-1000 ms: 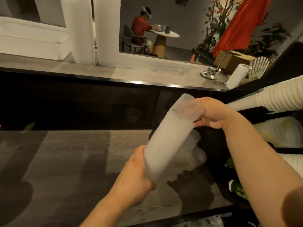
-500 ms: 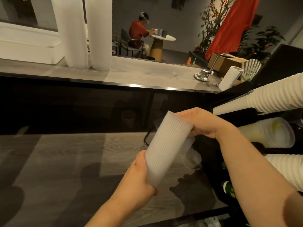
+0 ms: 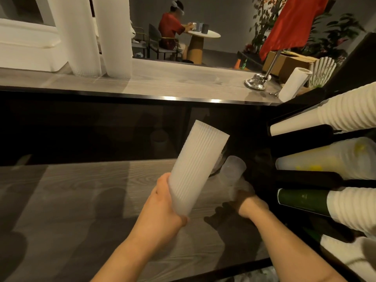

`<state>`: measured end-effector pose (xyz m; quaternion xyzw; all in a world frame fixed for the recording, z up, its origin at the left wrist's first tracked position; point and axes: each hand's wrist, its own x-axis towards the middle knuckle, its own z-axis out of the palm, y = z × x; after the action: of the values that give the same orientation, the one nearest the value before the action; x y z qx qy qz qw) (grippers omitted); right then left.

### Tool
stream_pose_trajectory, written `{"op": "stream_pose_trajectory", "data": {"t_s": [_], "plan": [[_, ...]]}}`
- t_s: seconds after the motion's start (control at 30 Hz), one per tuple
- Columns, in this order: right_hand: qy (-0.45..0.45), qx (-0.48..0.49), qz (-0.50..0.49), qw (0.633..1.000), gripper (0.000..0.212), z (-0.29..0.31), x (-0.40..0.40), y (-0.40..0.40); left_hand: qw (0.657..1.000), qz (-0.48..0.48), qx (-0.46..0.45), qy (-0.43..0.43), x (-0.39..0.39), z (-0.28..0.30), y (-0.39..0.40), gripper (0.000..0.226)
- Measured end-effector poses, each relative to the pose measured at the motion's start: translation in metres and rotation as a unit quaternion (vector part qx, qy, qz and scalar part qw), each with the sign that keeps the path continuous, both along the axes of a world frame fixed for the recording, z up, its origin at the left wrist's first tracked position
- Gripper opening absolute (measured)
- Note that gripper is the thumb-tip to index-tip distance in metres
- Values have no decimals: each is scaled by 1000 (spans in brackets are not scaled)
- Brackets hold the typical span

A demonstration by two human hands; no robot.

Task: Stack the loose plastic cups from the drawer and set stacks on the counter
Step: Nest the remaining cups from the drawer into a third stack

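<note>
Two hands work apart: the left hand (image 3: 162,208) grips a tilted stack of ribbed cups (image 3: 195,169); the right hand (image 3: 242,200), in shadow, holds a loose clear cup (image 3: 233,169) near the tabletop's (image 3: 71,200) right edge.

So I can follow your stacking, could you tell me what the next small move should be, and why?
Probably lift the loose frosted cup and nest it onto the ribbed cup stack. The right hand is down at that cup, its grip hidden in shadow, while the left hand holds the stack tilted beside it.
</note>
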<state>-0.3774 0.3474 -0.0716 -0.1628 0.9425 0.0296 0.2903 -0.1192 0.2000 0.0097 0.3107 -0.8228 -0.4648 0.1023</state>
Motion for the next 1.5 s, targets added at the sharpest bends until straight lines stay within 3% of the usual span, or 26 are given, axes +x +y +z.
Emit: {"op": "stream_pose_trajectory", "data": {"t_s": [0.17,0.33,0.4,0.5,0.6,0.67,0.73,0.87,0.93,1.13,1.3,1.5], "plan": [[101,-5,-3,995,34,1,8,7,1000,-3,-3,-12,0,-6,-4,101],[120,-190,-18,974,27,40,9,11,1000,-3,-11,-24,0,-9,-6,104],[112,-284,-45,951,37,64,15,10,1000,-5,-15,-26,0,-10,-6,103],[86,-472,-85,873,41,99,31,5,999,-14,-18,-27,2,-10,-5,101],[8,-676,-119,727,20,140,52,-5,999,-20,-20,-35,3,-10,-2,100],[-33,-760,-111,640,10,166,63,-12,999,-22,-21,-37,4,-8,1,99],[-52,-792,-84,602,9,183,71,-20,999,-25,-22,-34,5,-6,3,99],[71,-721,-4,689,10,187,79,-36,999,-33,-17,-32,8,-2,5,98],[95,-703,7,704,13,185,79,-39,999,-36,-19,-33,10,-1,4,99],[78,-679,19,730,23,181,76,-40,998,-48,-20,-40,12,-2,3,97],[34,-609,31,792,28,173,73,-46,998,-48,-12,-48,9,-4,4,101],[-47,-607,52,792,48,162,87,-58,999,-25,-12,-41,2,-5,-1,104]]}}
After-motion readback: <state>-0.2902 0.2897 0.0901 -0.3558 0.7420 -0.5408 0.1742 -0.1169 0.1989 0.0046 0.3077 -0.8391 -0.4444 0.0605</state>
